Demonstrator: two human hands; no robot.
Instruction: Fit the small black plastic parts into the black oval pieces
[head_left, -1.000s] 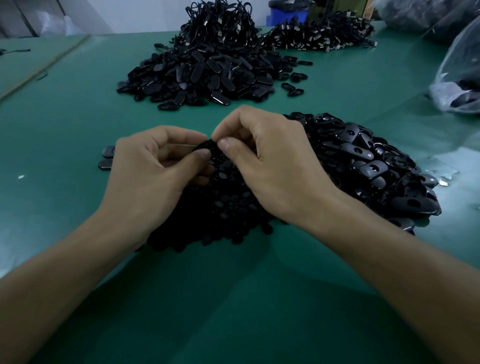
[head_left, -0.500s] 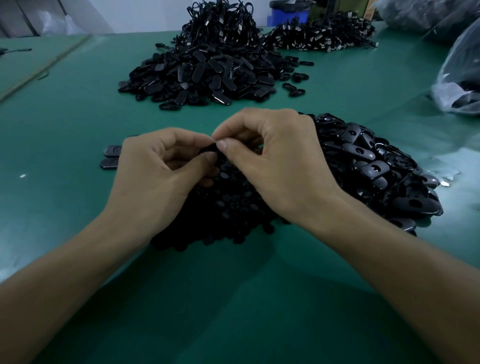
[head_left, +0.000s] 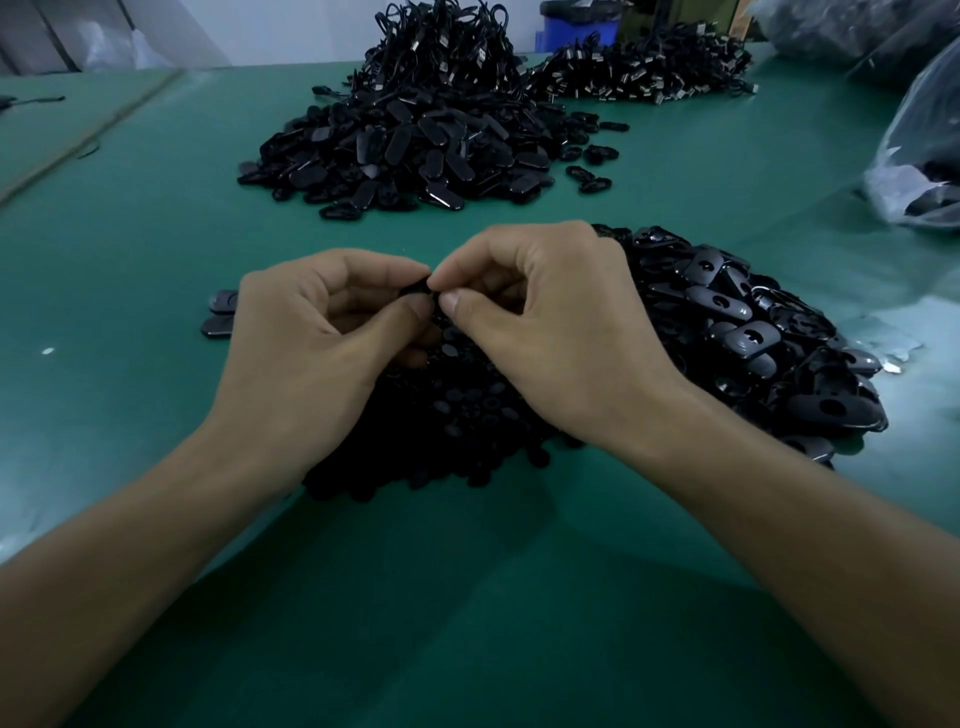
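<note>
Left grip: my left hand (head_left: 311, 332) held a narrow pinch, thumb and forefinger closed on a black piece (head_left: 415, 287), by the task an oval one, though only a sliver showed.
Right grip: my right hand (head_left: 550, 332) pinched the same piece's 3 o'clock end, tip to tip; whether a small part sat under those tips I could not tell.
Doing it well: I judged the left should stay the steady holder and the right do the pressing, square into the hole, with the thumb backing the piece so nothing tilted.
Risk: black on black in dim light, so I would have gone by feel.
Small black parts (head_left: 457, 415): heaped directly beneath my hands, at 6 o'clock.
Oval pieces with holes (head_left: 753, 332): piled at 3 o'clock, touching the small heap.
Two loose ovals (head_left: 221, 312): just beside my left hand at 9 o'clock.
Far heap of ovals (head_left: 405, 150): at 12 o'clock, well apart, with cable bundles (head_left: 447, 52) behind.
Surface: green table (head_left: 467, 597).
</note>
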